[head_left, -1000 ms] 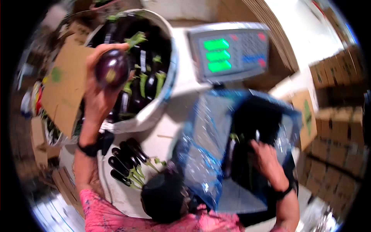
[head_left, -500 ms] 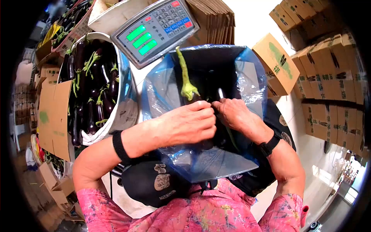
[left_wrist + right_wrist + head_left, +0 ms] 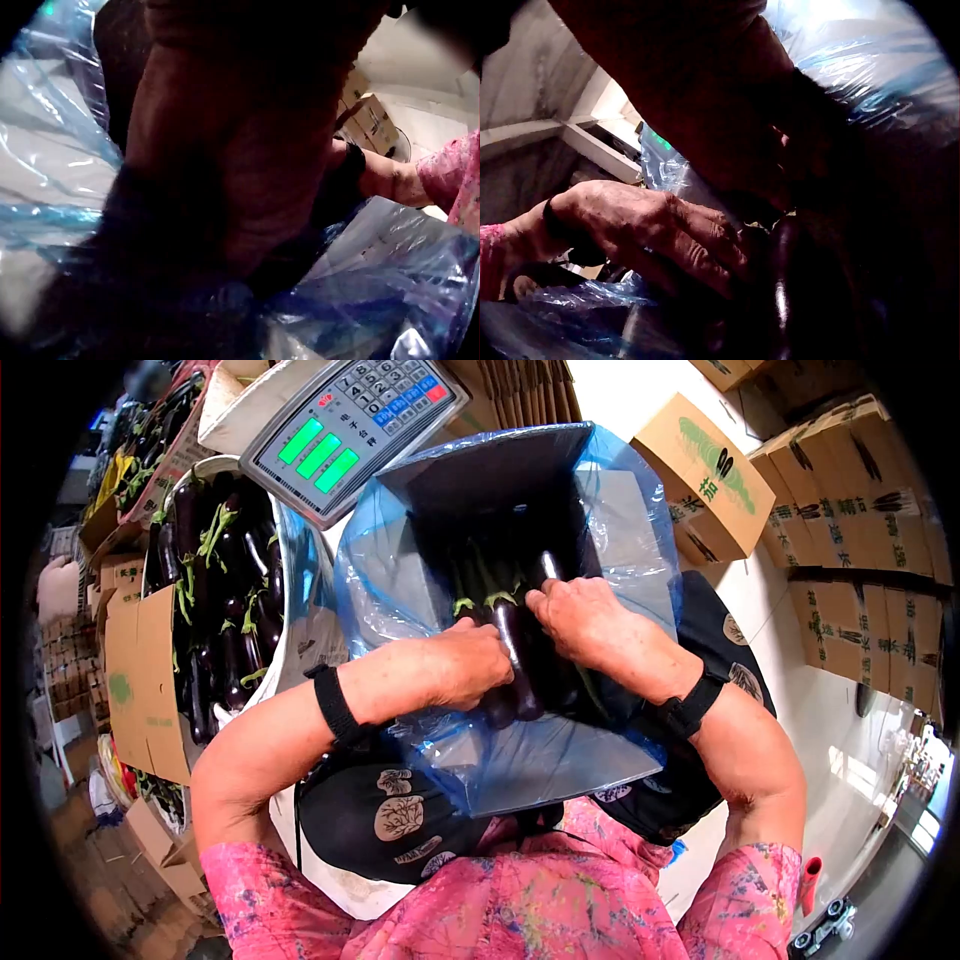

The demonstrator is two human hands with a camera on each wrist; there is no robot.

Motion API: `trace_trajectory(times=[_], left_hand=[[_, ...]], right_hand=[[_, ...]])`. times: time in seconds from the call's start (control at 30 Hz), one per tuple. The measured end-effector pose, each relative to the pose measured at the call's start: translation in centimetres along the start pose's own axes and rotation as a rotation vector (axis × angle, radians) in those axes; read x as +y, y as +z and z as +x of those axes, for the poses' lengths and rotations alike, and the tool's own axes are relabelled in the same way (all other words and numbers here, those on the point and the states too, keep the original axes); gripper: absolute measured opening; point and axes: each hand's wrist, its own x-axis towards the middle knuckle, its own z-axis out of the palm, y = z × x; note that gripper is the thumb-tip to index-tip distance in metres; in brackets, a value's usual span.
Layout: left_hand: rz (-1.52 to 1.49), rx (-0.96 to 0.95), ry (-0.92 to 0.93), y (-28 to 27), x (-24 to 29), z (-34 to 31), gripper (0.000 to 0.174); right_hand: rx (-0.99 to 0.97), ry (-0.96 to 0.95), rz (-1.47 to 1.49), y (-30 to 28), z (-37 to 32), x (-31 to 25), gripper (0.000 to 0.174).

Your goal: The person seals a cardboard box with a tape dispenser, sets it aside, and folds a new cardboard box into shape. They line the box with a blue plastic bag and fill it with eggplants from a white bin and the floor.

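Note:
In the head view, a box lined with a clear blue plastic bag [image 3: 620, 520] stands in front of the person, with several dark purple eggplants inside. My left hand [image 3: 462, 665] is down in it, fingers bent against the side of a glossy eggplant [image 3: 512, 645] whose green cap points away. The right wrist view shows the left hand [image 3: 660, 236] with its fingers over an eggplant [image 3: 781, 292]. My right hand [image 3: 600, 630] is opposite, fingertips close to that eggplant's cap and over another eggplant [image 3: 548, 567]. Its fingertips are hidden in shadow.
A white-lined basket [image 3: 305, 585] of eggplants stands at the left, a cardboard flap [image 3: 145, 680] against it. A digital scale display [image 3: 350, 435] is behind the box. A printed carton [image 3: 705, 475] stands at the right, with stacked cartons [image 3: 870, 630] beyond.
The left hand has brought an eggplant from above the basket into the lined box and lowered it among the others. The right hand has stayed in the box. The head view has shifted.

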Motion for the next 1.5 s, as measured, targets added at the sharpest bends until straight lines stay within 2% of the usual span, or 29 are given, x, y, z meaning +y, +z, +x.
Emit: trace_trajectory(times=[0.03, 0.13, 0.17, 0.3, 0.4, 0.67, 0.7, 0.73, 0.77, 0.87, 0.93, 1.0, 1.07, 1.13, 1.2, 1.27, 1.3, 1.33, 1.47, 1.5], left_hand=[[0.004, -0.055, -0.019, 0.1, -0.1, 0.4, 0.032], [0.067, 0.154, -0.008, 2.0, -0.5, 1.2, 0.029], [0.080, 0.168, -0.044, 2.6, -0.3, 1.9, 0.026], [0.169, 0.080, -0.060, 1.8, 1.1, 1.9, 0.021], [0.234, 0.098, -0.017, 1.9, 1.7, 1.5, 0.019], [0.118, 0.209, 0.013, 3.5, 1.4, 1.5, 0.020], [0.084, 0.172, 0.018, 2.6, 1.7, 0.7, 0.022], [-0.010, 0.223, 0.080, 1.5, 1.9, -0.5, 0.025], [-0.138, 0.274, 0.132, 0.4, 1.8, -1.8, 0.029], [-0.496, 0.523, 0.181, -0.5, 1.1, -7.7, 0.041], [-0.558, 0.738, 0.190, 0.2, 0.0, -12.5, 0.039], [-0.739, 0.819, 0.004, 2.0, -0.8, -17.6, 0.036], [-0.928, 0.946, -0.311, 5.0, -1.8, -22.4, 0.033], [-0.897, 1.179, -0.663, 9.4, -3.4, -26.6, 0.033], [-0.883, 1.452, -0.885, 13.8, -4.5, -30.3, 0.030], [-0.807, 1.560, -1.197, 17.6, -5.0, -33.0, 0.027], [-0.838, 1.646, -1.273, 18.8, -4.9, -33.7, 0.026], [-0.943, 1.632, -1.324, 19.8, -4.8, -34.2, 0.028], [-0.958, 1.569, -1.270, 20.5, -5.4, -31.8, 0.026], [-0.934, 1.587, -1.194, 20.6, -6.4, -30.5, 0.027]], right_hand=[[0.001, 0.004, -0.008, 0.0, 0.1, 0.0, 0.023], [-0.046, -0.001, -0.001, -0.3, 0.1, -0.3, 0.024], [-0.032, -0.004, -0.018, -0.3, 0.1, -0.3, 0.023], [-0.001, -0.011, -0.041, 0.1, 0.0, -0.4, 0.024], [0.014, -0.003, -0.077, 0.6, 0.0, -0.5, 0.025], [0.043, -0.009, -0.091, 0.7, -0.1, -0.6, 0.025], [0.041, 0.005, -0.079, 0.8, -0.1, -0.5, 0.024], [0.215, -0.108, -0.041, 1.3, -1.0, 0.2, 0.022], [0.092, -0.035, -0.055, 0.7, -0.6, -0.2, 0.025], [0.060, -0.020, -0.064, 0.2, -0.7, -0.2, 0.031], [-0.049, 0.046, -0.136, 0.0, -0.1, -0.3, 0.034], [-0.074, 0.051, -0.158, -0.5, 0.0, -0.3, 0.040], [-0.039, 0.050, -0.128, -1.2, 0.0, -0.9, 0.041], [-0.002, 0.039, -0.152, -0.5, 0.0, -0.7, 0.042], [0.008, 0.041, -0.160, -0.1, 0.1, -0.6, 0.041], [-0.006, 0.061, -0.156, -0.4, 0.2, -0.6, 0.040], [-0.008, 0.061, -0.132, -0.6, 0.3, -0.8, 0.040], [-0.022, 0.067, -0.127, -0.9, 0.4, -1.0, 0.040], [-0.066, 0.100, -0.117, -1.2, 0.8, -1.1, 0.038], [-0.078, 0.110, -0.115, -1.3, 1.0, -1.3, 0.037]])
